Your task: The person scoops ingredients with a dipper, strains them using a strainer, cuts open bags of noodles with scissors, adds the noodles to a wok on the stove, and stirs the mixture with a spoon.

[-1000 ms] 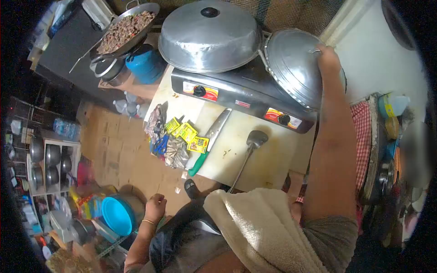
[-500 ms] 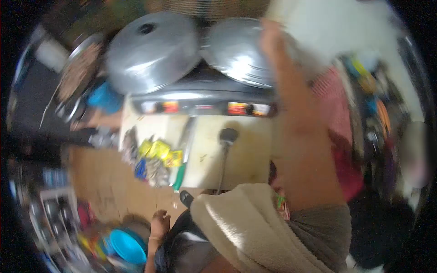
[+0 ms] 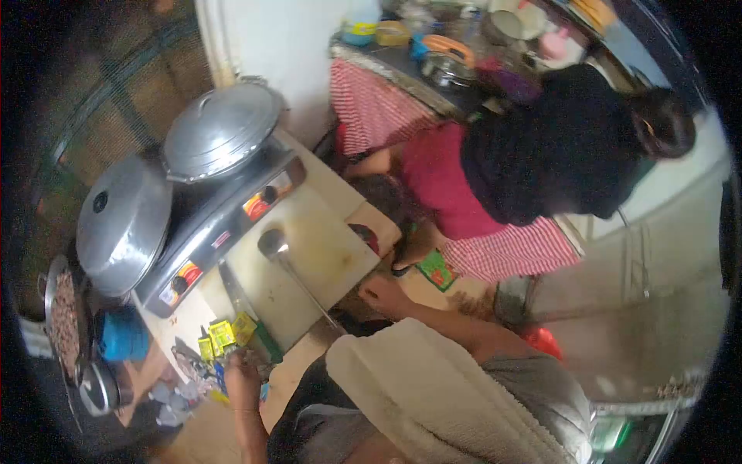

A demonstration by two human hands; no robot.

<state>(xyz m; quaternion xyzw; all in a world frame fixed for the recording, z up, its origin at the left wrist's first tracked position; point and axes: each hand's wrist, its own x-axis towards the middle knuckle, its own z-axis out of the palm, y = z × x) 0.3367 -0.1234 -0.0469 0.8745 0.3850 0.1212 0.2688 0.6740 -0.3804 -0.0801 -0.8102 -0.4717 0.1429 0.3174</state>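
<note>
My left hand [image 3: 243,373] is over the near left corner of the table, touching or just above the small yellow packets [image 3: 222,334] and a blue wrapper; its fingertips are hard to make out. Beside it lies a knife with a green handle [image 3: 267,343]. A ladle [image 3: 284,259] rests across the white cutting board [image 3: 325,240], its long handle toward my body. My right hand [image 3: 380,295] hangs lowered by the board's near right edge, its fingers blurred. A light towel [image 3: 417,387] lies over my front.
A gas stove [image 3: 224,232] carries a lidded pot [image 3: 224,127] and a domed lid [image 3: 127,224]. On the left stand a pan of brown food [image 3: 66,325] and a blue container [image 3: 124,334]. A person in a black top [image 3: 549,147] bends by the cluttered counter [image 3: 402,66].
My view has swung to the right, bringing the bending person into sight. My right hand has come down from the right pot's lid. My left hand has moved up to the packets.
</note>
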